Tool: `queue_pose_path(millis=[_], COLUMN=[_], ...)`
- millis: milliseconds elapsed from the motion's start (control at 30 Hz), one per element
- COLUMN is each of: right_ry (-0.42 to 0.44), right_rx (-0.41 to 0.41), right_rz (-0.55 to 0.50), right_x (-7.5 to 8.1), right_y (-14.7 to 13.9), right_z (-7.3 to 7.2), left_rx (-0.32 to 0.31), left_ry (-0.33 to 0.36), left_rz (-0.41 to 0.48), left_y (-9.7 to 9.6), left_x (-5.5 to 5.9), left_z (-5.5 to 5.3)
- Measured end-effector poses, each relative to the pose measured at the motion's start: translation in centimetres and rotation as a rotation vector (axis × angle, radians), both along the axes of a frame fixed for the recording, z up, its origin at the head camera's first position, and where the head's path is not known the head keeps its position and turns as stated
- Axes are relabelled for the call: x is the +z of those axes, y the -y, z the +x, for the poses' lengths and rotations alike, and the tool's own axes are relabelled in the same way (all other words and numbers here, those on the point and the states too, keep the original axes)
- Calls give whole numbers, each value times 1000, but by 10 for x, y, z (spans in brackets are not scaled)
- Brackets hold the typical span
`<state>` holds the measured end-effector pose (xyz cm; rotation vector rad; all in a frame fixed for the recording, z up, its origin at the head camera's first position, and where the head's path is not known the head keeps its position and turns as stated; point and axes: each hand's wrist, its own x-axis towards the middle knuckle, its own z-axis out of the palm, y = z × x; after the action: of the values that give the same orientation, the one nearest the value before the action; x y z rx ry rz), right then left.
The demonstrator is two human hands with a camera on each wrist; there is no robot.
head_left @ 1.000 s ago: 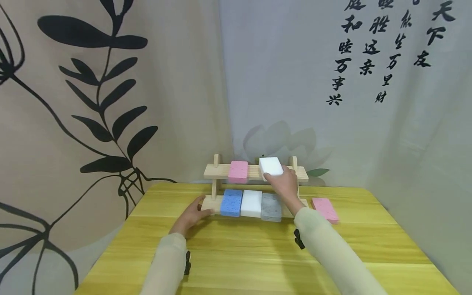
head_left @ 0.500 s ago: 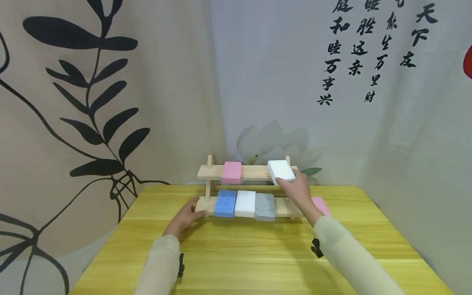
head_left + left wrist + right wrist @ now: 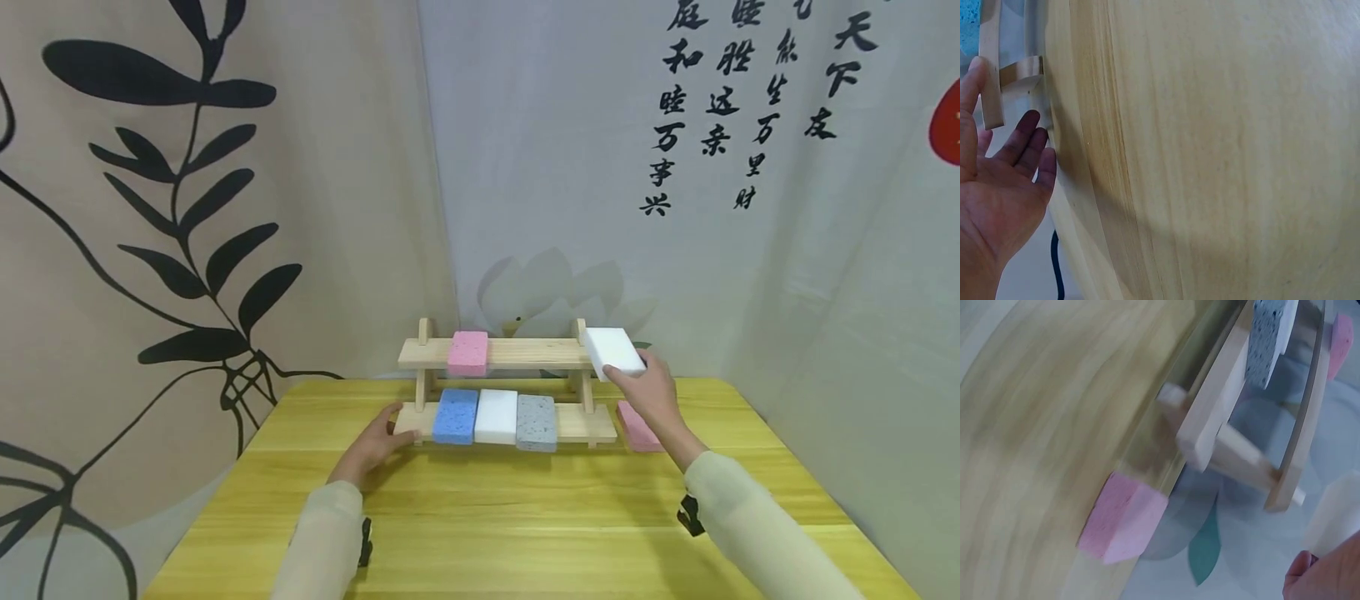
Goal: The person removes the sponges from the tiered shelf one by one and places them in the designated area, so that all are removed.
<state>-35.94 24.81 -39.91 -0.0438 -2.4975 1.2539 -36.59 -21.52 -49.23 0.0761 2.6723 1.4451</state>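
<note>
Right fingers: the right hand point(image 3: 651, 392) pinches the held white block point(image 3: 613, 353) by its near right part; the thumb is on the near side, the other fingers are mostly hidden.
Left fingers: the thumb of the left hand point(image 3: 373, 443) is in front of the left end of the lower shelf point(image 3: 581, 423) and a finger is behind, so it grips this end; the remaining fingers are loosely bent.
Held white block: it is in the air, tilted, at the right end of the upper shelf point(image 3: 536, 353); the right wrist view shows a gap between them.
Key relation: I judge that what matters most is the block against this shelf end. The block lies forward and to the left of the right wrist; its long axis seems to run away from the person, but foreshortening makes this unsure. The right hand has it; the left is well apart.
Upper shelf: a pink block point(image 3: 468, 353) is near its left end.
Lower shelf: from left to right, a blue block point(image 3: 455, 416), a second white block point(image 3: 496, 417) and a grey block point(image 3: 536, 422), side by side.
Worktop point(image 3: 495, 517): another pink block point(image 3: 638, 428) lies just right of the lower shelf, partly behind the right forearm.
Background: a wall cloth point(image 3: 360, 208) with dark leaves and writing.
</note>
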Motion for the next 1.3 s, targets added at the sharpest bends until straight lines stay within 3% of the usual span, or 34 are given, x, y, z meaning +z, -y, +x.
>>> queue_pose_path(millis=[400,667,867,1300], right_ry=[2,25,40,111], right_rx=[-60,-88,-95,-90], right_rz=[-26,-53,-56,1], right_x=[-6,-9,-19,-44], right_y=[-35,-55,-71,-105], right_z=[1,2,1,3], left_rx=[12,20,2,24], left_ry=[6,6,1,4], left_rz=[7,-13,10,5], left_y=[1,2,2,0], left_x=[4,2,1,-1], left_z=[7,4,2,0])
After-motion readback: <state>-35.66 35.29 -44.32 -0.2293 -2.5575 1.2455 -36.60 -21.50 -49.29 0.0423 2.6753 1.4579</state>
